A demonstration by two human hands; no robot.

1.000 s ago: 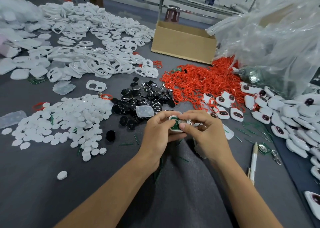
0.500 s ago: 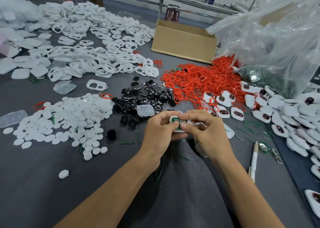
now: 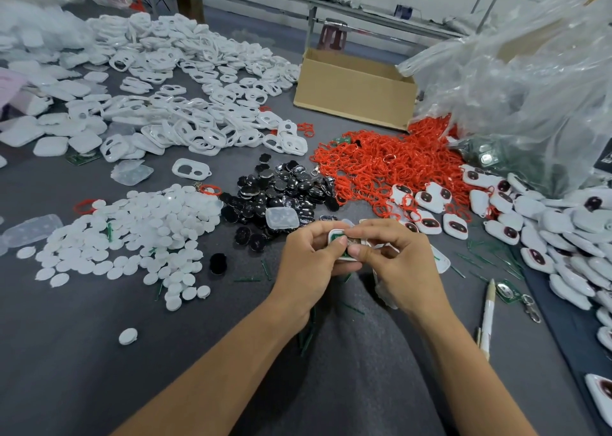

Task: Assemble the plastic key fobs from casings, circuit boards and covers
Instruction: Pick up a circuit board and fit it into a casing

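Both my hands meet over the grey cloth at centre. My left hand (image 3: 308,263) and my right hand (image 3: 400,263) together pinch one white key fob casing (image 3: 334,235) with a green circuit board (image 3: 338,237) seated in it; both thumbs press on the board. Fingers hide most of the casing. White casing frames (image 3: 185,127) lie heaped at the back left, white round covers (image 3: 132,236) at the left, black button pieces (image 3: 281,190) in the middle, red rings (image 3: 381,164) behind them. Finished white fobs (image 3: 563,236) are piled at the right.
A cardboard box (image 3: 354,97) stands at the back, beside a big clear plastic bag (image 3: 530,87) at the right. A pen (image 3: 486,319) and a metal clip (image 3: 530,306) lie right of my right forearm. Green offcuts are scattered over the cloth.
My hands stay in place on the casing. My thumbs have shifted slightly closer over the green board.
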